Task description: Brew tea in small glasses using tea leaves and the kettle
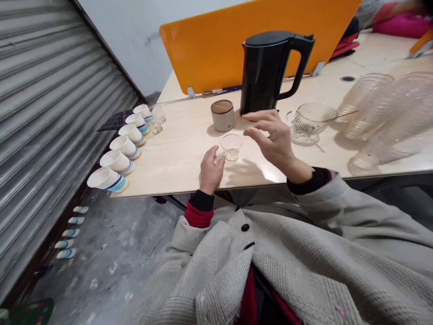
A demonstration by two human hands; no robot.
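A small clear plastic cup [232, 153] with a little in its bottom stands on the table. My left hand [211, 172] is beside its left side, fingers apart; whether a fingertip touches the cup I cannot tell. Above and right of the cup, my right hand [274, 143] is raised, with a gap between thumb and forefinger and nothing visible in it. Behind the cup are a grey canister [223, 121] with a wooden lid and a black electric kettle [262, 74]. To the right sits a glass cup [309, 121] with a handle, a thin stick resting in it.
Several white-and-blue paper cups [117, 161] line the table's left edge, near small clear cups [157, 121]. Stacked clear plastic cups [382, 108] lie at the right. An orange divider [209, 54] crosses the back. At left are a metal shutter [50, 90] and grey floor [135, 243].
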